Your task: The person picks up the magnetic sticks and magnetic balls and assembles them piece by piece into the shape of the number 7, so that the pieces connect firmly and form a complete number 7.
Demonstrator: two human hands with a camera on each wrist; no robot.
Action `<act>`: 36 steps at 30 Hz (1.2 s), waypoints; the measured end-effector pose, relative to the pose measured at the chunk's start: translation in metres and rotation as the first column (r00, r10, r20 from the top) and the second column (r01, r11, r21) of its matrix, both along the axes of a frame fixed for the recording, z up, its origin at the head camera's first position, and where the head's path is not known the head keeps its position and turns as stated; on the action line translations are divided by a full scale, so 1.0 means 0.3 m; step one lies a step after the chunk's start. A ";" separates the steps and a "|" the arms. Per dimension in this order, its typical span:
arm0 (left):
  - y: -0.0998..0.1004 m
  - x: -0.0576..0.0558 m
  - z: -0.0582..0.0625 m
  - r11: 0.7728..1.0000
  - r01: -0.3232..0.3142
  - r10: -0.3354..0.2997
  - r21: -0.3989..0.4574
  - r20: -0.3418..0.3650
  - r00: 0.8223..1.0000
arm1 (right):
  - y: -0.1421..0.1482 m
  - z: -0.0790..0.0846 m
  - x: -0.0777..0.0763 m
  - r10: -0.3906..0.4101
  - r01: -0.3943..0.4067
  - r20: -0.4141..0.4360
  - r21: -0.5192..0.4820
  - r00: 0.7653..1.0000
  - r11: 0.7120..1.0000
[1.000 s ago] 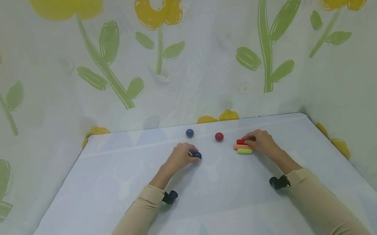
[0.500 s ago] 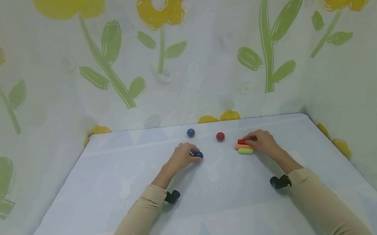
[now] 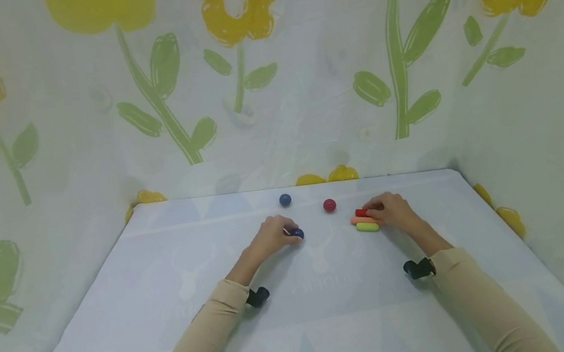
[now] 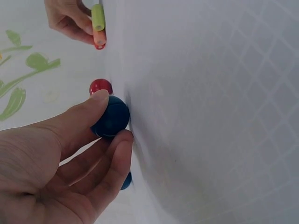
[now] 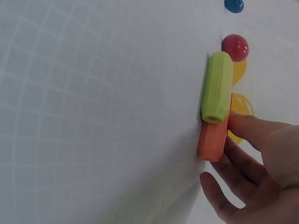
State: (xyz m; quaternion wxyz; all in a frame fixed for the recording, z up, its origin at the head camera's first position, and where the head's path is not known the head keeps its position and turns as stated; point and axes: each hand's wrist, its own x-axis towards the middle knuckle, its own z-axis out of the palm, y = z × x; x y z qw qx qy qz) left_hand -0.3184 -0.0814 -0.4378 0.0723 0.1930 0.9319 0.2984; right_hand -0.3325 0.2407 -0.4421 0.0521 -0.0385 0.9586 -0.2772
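My left hand [image 3: 271,236] pinches a dark blue ball [image 4: 113,119] between thumb and fingertips, close over the white table. At the right, three short ribbed cylinders lie side by side: a lime-green one [image 5: 217,86] nearest me, an orange one [image 5: 214,141] in the middle and a red one [image 3: 360,212] behind. My right hand [image 3: 393,212] pinches the right end of the red cylinder with thumb and fingers, above the orange one's end. In the right wrist view the red cylinder is mostly hidden behind the other two.
A red ball [image 3: 329,205] lies on the white table [image 3: 335,325] between my hands, farther back. Another blue ball [image 3: 285,200] sits near the table's back edge. A flower-patterned cloth wall [image 3: 305,106] rises behind and at both sides.
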 end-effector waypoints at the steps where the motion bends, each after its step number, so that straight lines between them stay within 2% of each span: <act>1: 0.000 0.000 0.000 1.000 0.000 0.000 0.001 0.001 1.000 | -0.001 0.004 -0.001 0.000 0.000 0.010 0.004 1.000 1.000; 8: -0.002 -0.004 0.004 1.000 0.015 -0.015 0.005 -0.014 1.000 | 0.002 0.007 -0.015 0.023 -0.024 0.039 0.021 0.999 0.999; 16: 0.005 -0.006 0.006 1.000 0.019 -0.019 -0.008 -0.009 1.000 | 0.011 -0.008 -0.031 0.097 -0.097 -0.009 0.037 0.995 0.995; 25: 0.005 -0.009 0.009 1.000 0.016 -0.016 0.002 -0.012 1.000 | -0.014 0.010 -0.023 0.104 -0.103 -0.071 0.019 0.992 0.994; 36: -0.002 -0.010 -0.002 1.000 0.014 -0.014 -0.007 -0.017 1.000 | -0.081 0.039 0.008 0.249 -0.250 -0.161 0.013 0.955 0.968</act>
